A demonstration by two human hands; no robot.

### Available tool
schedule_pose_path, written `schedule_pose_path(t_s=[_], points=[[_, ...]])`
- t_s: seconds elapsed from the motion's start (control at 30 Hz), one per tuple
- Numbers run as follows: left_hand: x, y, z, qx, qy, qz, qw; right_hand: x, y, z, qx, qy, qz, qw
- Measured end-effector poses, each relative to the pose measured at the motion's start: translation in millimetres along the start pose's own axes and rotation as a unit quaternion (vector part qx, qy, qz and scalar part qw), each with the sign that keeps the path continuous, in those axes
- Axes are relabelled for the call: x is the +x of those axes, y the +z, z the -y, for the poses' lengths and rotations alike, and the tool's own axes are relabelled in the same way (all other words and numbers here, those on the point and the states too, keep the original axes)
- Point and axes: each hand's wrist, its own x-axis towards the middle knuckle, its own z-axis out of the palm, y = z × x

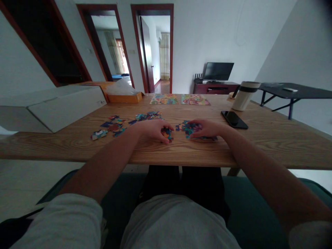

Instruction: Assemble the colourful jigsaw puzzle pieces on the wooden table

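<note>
My left hand [155,128] curls its thumb and fingers around a small orange-and-dark cluster of jigsaw puzzle pieces [167,135] on the wooden table. To the right lies a bigger section of joined puzzle pieces [188,128], mostly teal and purple. My right hand [207,128] rests over that section, fingers along its far side and thumb at its near side, covering part of it. A narrow gap separates the two clusters. Loose puzzle pieces [114,125] lie left of my left hand, and another group of puzzle pieces [147,116] sits just beyond it.
Two colourful picture sheets [164,99] lie at the table's far edge. A long white box [67,103] and an orange tissue box [124,98] stand at left. On the right are a black phone [234,119] and a white mug [245,97]. The table's front edge [181,159] runs close to me.
</note>
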Motion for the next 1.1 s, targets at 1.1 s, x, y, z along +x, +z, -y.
schedule_pose_path(t_s=[1.1], points=[[8.6, 23.2, -26.5, -0.079, 0.167, -0.021, 0.983, 18.8, -6.4, -43.9, -0.084, 0.061, -0.068, 0.992]])
